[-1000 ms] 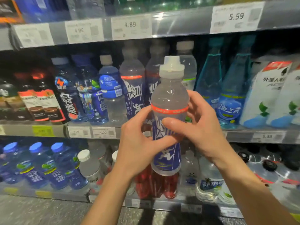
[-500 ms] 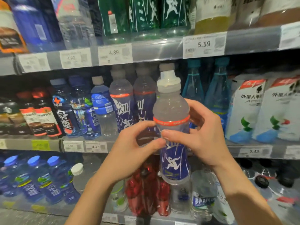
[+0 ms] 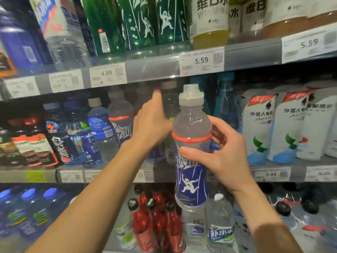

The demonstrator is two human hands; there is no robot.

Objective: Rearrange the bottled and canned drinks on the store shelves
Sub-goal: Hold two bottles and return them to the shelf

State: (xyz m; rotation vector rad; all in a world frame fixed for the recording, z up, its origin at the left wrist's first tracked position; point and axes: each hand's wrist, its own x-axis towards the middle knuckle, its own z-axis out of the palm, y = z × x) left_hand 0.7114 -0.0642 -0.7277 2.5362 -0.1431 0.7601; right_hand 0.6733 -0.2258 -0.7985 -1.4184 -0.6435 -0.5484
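My right hand (image 3: 226, 156) grips a clear sports-cap bottle (image 3: 191, 125) with a blue label and an orange band, holding it upright in front of the middle shelf (image 3: 269, 174). My left hand (image 3: 149, 125) reaches into that shelf with straight fingers pointing inward. It rests against a standing bottle whose blue label (image 3: 156, 152) shows below the palm. A matching blue-labelled bottle (image 3: 120, 115) stands just left of that hand. A clear bottle with a grey cap (image 3: 170, 101) stands behind the fingertips.
Green bottles (image 3: 138, 24) and vitamin drinks (image 3: 209, 24) fill the upper shelf. White pouches (image 3: 259, 125) and teal bottles (image 3: 226, 106) stand right of the held bottle, dark bottles (image 3: 36, 147) far left. Red bottles (image 3: 144, 221) and blue-capped waters (image 3: 27, 212) sit below.
My left hand has let go of the held bottle and reached up into the middle shelf. The right hand now holds the bottle alone, and the view has tilted upward.
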